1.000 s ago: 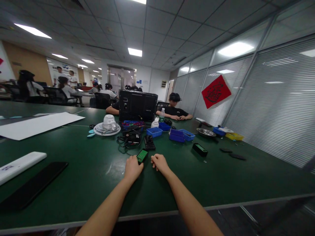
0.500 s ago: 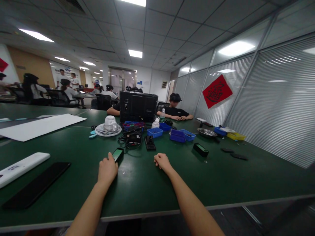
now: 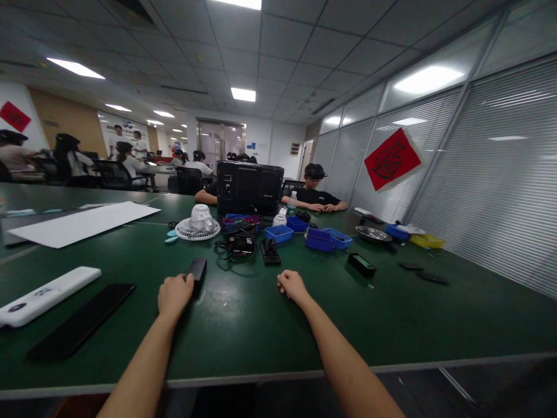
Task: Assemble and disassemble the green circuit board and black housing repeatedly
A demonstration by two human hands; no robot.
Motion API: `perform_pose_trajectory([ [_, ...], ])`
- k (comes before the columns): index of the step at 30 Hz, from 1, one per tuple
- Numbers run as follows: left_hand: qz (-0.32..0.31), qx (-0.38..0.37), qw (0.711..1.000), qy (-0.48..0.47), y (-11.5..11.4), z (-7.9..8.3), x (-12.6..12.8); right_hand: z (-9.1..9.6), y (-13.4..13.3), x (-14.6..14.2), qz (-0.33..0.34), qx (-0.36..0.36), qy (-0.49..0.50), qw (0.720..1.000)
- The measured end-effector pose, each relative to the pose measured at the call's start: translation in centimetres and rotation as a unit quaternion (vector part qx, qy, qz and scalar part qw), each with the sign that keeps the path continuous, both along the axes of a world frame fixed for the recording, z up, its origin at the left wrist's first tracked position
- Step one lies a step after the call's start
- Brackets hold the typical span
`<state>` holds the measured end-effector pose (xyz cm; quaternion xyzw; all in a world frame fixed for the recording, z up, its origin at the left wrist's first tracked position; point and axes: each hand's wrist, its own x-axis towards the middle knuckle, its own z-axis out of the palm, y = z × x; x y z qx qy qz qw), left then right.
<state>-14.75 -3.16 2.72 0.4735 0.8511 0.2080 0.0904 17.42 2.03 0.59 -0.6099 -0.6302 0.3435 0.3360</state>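
On the green table (image 3: pixel 261 342), my left hand (image 3: pixel 174 295) is closed around the near end of a small black box (image 3: pixel 198 271). A plain dark face of the box shows, and no green. My right hand (image 3: pixel 292 284) rests on the table with its fingers curled in. Anything inside those fingers is hidden. Farther right lies a similar black box (image 3: pixel 361 265) with a green inside, apart from both hands. A black stand-like device (image 3: pixel 270 253) sits just beyond my right hand.
Beyond my hands are a white fan part (image 3: pixel 200 223), tangled cables with a black unit (image 3: pixel 239 247), blue trays (image 3: pixel 279 234) and a monitor (image 3: pixel 250 188). A white bar (image 3: pixel 52 296) and a black panel (image 3: pixel 82 319) lie left. Across the table sits a person (image 3: pixel 315 194).
My left hand has moved left with the black box and turned it, so its green face no longer shows. My right hand keeps its curled pose. The view has shifted slightly left.
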Motion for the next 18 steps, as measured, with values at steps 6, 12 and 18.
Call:
perform_pose_trajectory([
  [6, -0.011, 0.087, 0.996, 0.003, 0.0, -0.1, 0.9, 0.0, -0.1, 0.0, 0.003, -0.002, -0.002, 1.000],
  [12, 0.012, 0.075, 0.996, -0.045, 0.2, 0.2, 0.8, 0.1, -0.2, 0.0, 0.006, -0.003, -0.001, 1.000],
  [18, 0.072, 0.034, 0.995, -0.066, -0.1, 0.5, -2.1, 0.6, -0.5, -0.1, 0.003, -0.005, -0.007, 1.000],
])
